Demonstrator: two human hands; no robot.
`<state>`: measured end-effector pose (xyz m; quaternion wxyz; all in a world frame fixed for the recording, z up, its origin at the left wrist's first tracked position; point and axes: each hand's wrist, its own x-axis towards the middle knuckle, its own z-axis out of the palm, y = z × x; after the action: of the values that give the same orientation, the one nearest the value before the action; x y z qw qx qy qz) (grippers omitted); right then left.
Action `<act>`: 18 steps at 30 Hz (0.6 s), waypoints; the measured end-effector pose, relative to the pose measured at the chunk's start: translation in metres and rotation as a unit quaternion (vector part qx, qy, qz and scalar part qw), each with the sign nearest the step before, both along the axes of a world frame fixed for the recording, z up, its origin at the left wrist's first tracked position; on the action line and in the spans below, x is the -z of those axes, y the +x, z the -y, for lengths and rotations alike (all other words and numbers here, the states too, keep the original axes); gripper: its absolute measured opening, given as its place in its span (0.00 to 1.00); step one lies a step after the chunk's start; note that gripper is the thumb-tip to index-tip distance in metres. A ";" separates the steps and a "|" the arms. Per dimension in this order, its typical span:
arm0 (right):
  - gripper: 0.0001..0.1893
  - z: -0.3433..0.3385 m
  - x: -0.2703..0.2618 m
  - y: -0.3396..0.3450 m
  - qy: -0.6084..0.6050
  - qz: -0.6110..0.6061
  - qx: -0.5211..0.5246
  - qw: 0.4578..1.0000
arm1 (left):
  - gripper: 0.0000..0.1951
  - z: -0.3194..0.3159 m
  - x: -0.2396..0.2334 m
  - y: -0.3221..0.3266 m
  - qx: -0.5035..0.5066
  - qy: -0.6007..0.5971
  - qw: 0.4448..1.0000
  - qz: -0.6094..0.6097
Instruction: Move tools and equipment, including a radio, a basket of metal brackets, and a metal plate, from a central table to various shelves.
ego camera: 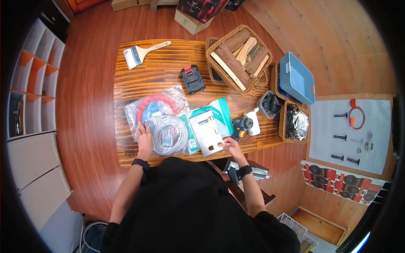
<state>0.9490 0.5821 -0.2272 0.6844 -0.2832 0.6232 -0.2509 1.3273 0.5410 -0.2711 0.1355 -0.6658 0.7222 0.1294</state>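
Observation:
My left hand [145,142] rests with spread fingers on the clear plastic bags near the table's front edge. Under and beside its fingers lies a bagged coil of red cable or tubing [157,99]. Just right of it is a bagged coil of grey cable [171,135] with a white label. My right hand [232,148] pinches the lower right edge of a flat silver metal plate [203,136] with cut-out slots. The plate lies tilted over a green and white package [222,115], hiding part of it. A cordless drill [241,126] sits close beyond my right hand.
Behind the coils lie a black battery pack [193,79] and a wide paintbrush [142,53]. A wicker basket of split wood [211,60], a blue plastic basket [294,77], a small grey bin [262,106] and another wicker basket [282,132] crowd the right side. A white cylinder [254,128] stands beside the drill.

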 end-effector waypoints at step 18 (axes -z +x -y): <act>0.21 0.083 0.025 0.087 -0.241 -0.510 -0.067 0.823 | 0.29 -0.012 -0.014 -0.015 -0.032 0.011 0.999 -0.023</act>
<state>1.0364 0.4995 -0.2525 0.1936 -0.5680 0.7825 -0.1662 1.3127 0.5528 -0.2566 0.1213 -0.6836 0.7024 0.1568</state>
